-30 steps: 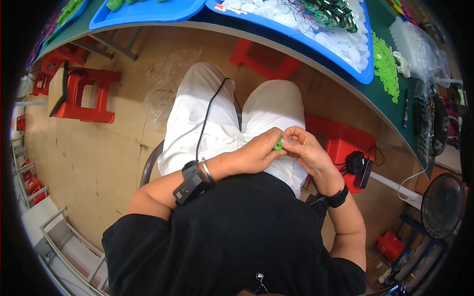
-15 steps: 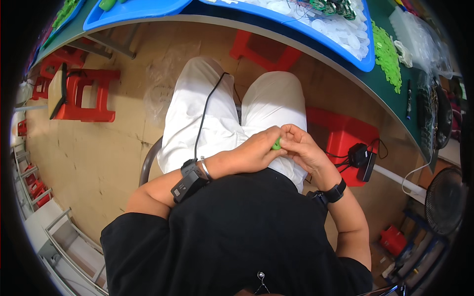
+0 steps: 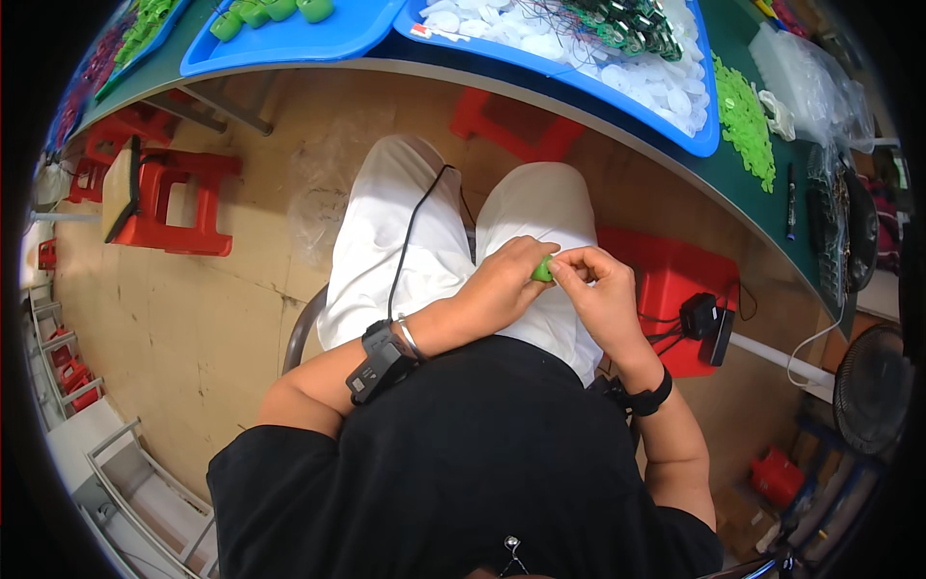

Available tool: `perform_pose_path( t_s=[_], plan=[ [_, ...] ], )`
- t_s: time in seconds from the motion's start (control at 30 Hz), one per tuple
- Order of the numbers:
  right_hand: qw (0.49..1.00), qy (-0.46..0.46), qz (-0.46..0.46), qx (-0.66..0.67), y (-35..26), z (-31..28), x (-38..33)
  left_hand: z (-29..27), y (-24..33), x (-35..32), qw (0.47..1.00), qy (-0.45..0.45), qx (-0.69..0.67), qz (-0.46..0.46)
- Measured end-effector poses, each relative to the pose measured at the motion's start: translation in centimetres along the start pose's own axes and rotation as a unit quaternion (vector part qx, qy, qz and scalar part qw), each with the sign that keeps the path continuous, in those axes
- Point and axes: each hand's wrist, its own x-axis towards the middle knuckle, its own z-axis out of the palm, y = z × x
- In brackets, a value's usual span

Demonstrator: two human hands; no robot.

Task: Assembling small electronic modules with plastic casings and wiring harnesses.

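L hand (image 3: pixel 503 285) curls round green piece (image 3: pixel 542 270); R hand (image 3: pixel 603 294) pinches its side, now less bunched against L. More green lumps (image 3: pixel 226 26) show nr blue tray's (image 3: pixel 299 50) L edge.

Green piece (image 3: pixel 541 271); blue trays (image 3: pixel 333 43); white trousers (image 3: pixel 391 227); black shirt (image 3: pixel 463 444); red stools (image 3: pixel 214 205).

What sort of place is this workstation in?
Most likely a small assembly workshop, perhaps for electronic goods: wired circuit boards lie over translucent white plastic pieces in a blue tray, and small bright-green parts are heaped beside it.
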Motion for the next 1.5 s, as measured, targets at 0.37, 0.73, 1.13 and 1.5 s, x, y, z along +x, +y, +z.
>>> perform_pose_path(
  t_s=[0.37, 0.73, 1.13, 1.5],
  plan=[
    [0.976, -0.035, -0.124, -0.174, 2.1, 1.6, -0.6, 0.7, -1.6, -1.6, 0.996, -0.021, 0.081, 0.015],
    [0.973, -0.012, -0.211, -0.096, -6.6, -1.3, 3.1, -10.1, 4.8, 3.7, 0.969, 0.114, 0.188, 0.118],
    [0.898, 0.125, -0.397, -0.143, -15.4, -3.9, 10.8, -31.6, 7.3, 6.9, 0.812, 0.162, 0.561, -0.028],
    [0.812, 0.094, -0.339, -0.467, -17.7, 1.7, 23.3, -27.4, 10.8, 12.8, 0.801, 0.206, 0.551, 0.109]
  ],
)
